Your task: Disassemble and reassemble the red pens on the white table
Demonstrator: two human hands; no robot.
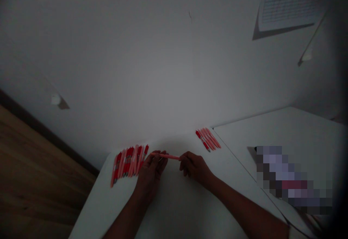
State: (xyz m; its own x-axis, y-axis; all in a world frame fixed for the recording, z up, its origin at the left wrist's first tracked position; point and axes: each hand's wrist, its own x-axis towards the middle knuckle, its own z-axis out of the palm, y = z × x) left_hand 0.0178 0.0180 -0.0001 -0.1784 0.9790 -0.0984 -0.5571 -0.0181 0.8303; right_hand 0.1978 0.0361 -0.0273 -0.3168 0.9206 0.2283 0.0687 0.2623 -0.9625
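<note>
My left hand (152,168) and my right hand (193,167) hold one pink pen (169,156) between them, just above the white table (174,202). Each hand pinches one end of the pen, fingers closed. A row of several red and pink pens (128,162) lies on the table just left of my left hand. A smaller group of several red and pink pens (208,139) lies near the far edge, beyond and to the right of my right hand.
A second white table (285,130) adjoins on the right, with a blurred-out object (293,181) on it. A white wall (152,61) rises behind, with a printed sheet (288,3) at upper right. Wooden floor (29,173) lies to the left.
</note>
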